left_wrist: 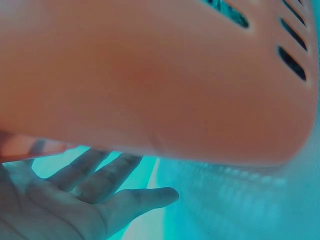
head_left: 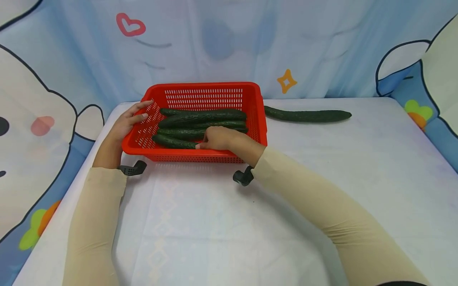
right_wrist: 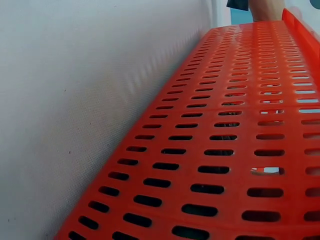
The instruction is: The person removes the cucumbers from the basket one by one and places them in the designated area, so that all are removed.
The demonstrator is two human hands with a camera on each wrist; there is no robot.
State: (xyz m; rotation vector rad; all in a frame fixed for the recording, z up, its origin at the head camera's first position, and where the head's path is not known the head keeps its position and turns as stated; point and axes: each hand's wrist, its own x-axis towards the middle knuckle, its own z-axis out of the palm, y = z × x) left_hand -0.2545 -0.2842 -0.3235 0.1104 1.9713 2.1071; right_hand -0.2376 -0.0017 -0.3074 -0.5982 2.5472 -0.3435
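The red basket (head_left: pixel 200 119) sits on the tabletop (head_left: pixel 322 178) toward its far edge, left of centre, and holds four cucumbers lying side by side, each with its long axis running left to right, parallel to the far edge. The right hand (head_left: pixel 218 139) reaches over the basket's near wall and rests on the nearest cucumber (head_left: pixel 173 142) — fingers curled over its right end, so the bulk of that cucumber extends leftward from the hand. The left hand (head_left: pixel 129 121) is at the basket's left wall, fingers straight and relaxed against the rim, gripping nothing. A fifth cucumber (head_left: pixel 307 115) lies outside on the tabletop, just beside the basket's right wall and extending toward the right edge, same left-to-right axis; the right hand is the nearer of the two to it. The head view alone shows the cucumbers and both hands in relation. The left wrist view shows only the blurred outer wall of the basket above the open palm and straight fingers (left_wrist: pixel 120 172). The right wrist view shows the slotted near wall and the tabletop beside it — no fingers, so the grip cannot be confirmed there.
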